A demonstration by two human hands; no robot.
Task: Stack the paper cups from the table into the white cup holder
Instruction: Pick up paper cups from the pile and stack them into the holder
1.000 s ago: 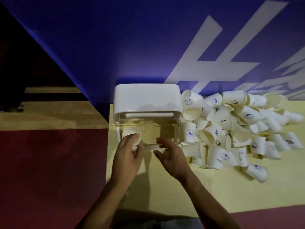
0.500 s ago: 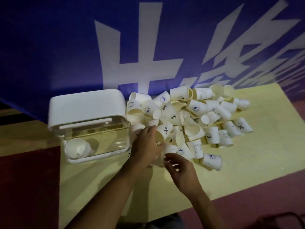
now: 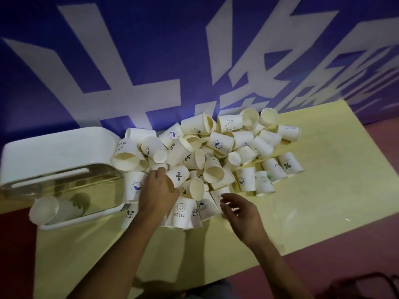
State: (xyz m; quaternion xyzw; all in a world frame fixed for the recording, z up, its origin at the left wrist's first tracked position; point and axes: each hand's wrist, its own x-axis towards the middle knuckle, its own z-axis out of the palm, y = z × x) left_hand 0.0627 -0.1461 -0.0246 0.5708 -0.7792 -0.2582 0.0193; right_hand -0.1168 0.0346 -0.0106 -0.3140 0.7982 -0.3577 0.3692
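Moved from holder [image 3: 54, 152] to cups [image 3: 246, 180], left hand [image 3: 158, 190] is curled on the % cup [image 3: 179, 175] by its thumb; right hand [image 3: 241, 214] is held slack and empty beside it. Only that one cup should be lifted.

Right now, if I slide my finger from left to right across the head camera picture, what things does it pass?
First the white cup holder → left hand → HELLO cup → right hand → % cup at the pile's right edge.

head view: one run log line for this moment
left hand: on paper cup pile, grip unclear | right hand: open, beside pile | white cup holder: cup inside
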